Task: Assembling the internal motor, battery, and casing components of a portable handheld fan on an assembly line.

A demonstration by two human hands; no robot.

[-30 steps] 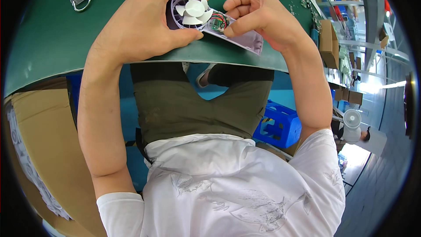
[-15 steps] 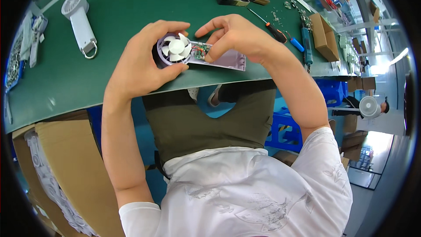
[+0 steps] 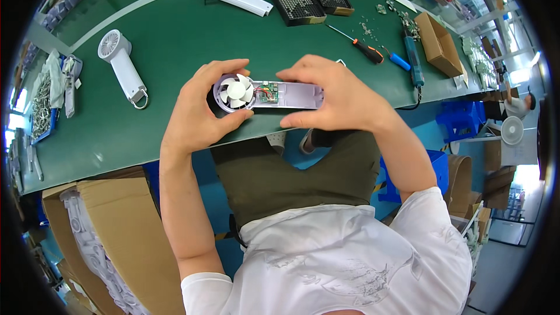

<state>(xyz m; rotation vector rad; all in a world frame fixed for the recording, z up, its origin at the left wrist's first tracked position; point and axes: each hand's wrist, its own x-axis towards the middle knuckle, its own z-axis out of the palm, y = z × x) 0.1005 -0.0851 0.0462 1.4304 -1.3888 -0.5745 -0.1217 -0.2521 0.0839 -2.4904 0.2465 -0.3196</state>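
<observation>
An opened handheld fan (image 3: pixel 298 95) lies across the near part of the green table, its inside facing up. The white fan blades (image 3: pixel 236 91) sit in the round purple head, and beside them are red wires and a small green circuit board (image 3: pixel 268 92). My left hand (image 3: pixel 198 102) curls around the head, thumb on the near side and fingers on the far side. Around the handle's right end is my right hand (image 3: pixel 338 96), its thumb and fingers on either side of the shell. Its fingertips stand slightly off the handle's long edges; the palm covers the end.
Two closed white fans (image 3: pixel 125 70) (image 3: pixel 242 0) lie left and far. Black trays of screws (image 3: pixel 294 0) stand at the back. A screwdriver (image 3: pixel 367 51), a teal electric screwdriver (image 3: pixel 413 61) and a cardboard box (image 3: pixel 438 44) are right. A carton of white parts (image 3: pixel 125 216) stands lower left.
My right hand has moved from the circuit board to the handle's right end, uncovering the board. The fan has turned nearly level. The whole view has shifted, showing more of the table's back.
</observation>
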